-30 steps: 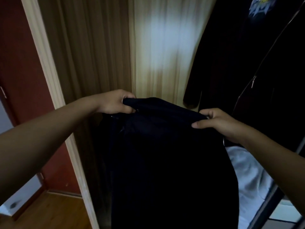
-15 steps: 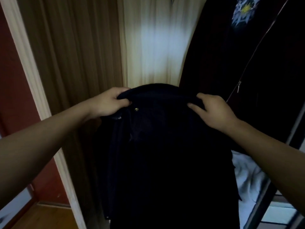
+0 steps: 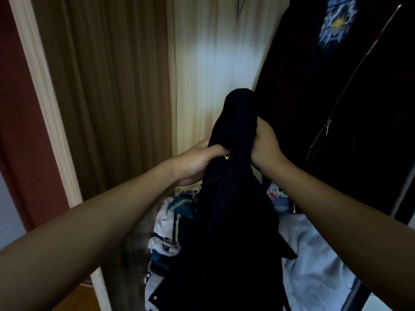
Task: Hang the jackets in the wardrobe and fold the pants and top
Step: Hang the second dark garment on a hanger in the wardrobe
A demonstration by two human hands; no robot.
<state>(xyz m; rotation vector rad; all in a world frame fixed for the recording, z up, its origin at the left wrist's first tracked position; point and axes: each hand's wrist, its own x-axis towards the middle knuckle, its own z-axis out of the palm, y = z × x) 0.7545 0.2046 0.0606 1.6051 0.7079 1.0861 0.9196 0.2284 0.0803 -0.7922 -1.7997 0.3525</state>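
Head view, a garment in hand. The left hand [image 3: 197, 162] and the right hand [image 3: 267, 149] face each other and clasp a dark garment [image 3: 233, 221] between them. The left fingers [image 3: 215, 151] curl into its bunched upper edge, and the right hand closes round the same bunch from the opposite side. A brass stud [image 3: 226, 157] shows just beside the left fingertips. A rounded fold rises above the fingers, and the rest of the cloth hangs straight down below them. Whether this piece is the pants or a jacket cannot be told from the dark fabric.

Right of the fingers and apart from them, a black jacket [image 3: 359, 108] with a zip [image 3: 327, 126] and a printed emblem [image 3: 336, 25] hangs upright; one hanging step therefore appears done, though neither hanger nor rail is in view. Below the fingers, partly behind the held cloth, lie a patterned garment [image 3: 168, 221] and a pale garment [image 3: 314, 254], both loose and unfolded. Beyond the fingers hangs a curtain [image 3: 112, 97].

Judged progress: early to middle. The held piece is neither folded nor hung, and the loose pieces below suggest that most of the folding is left to do.
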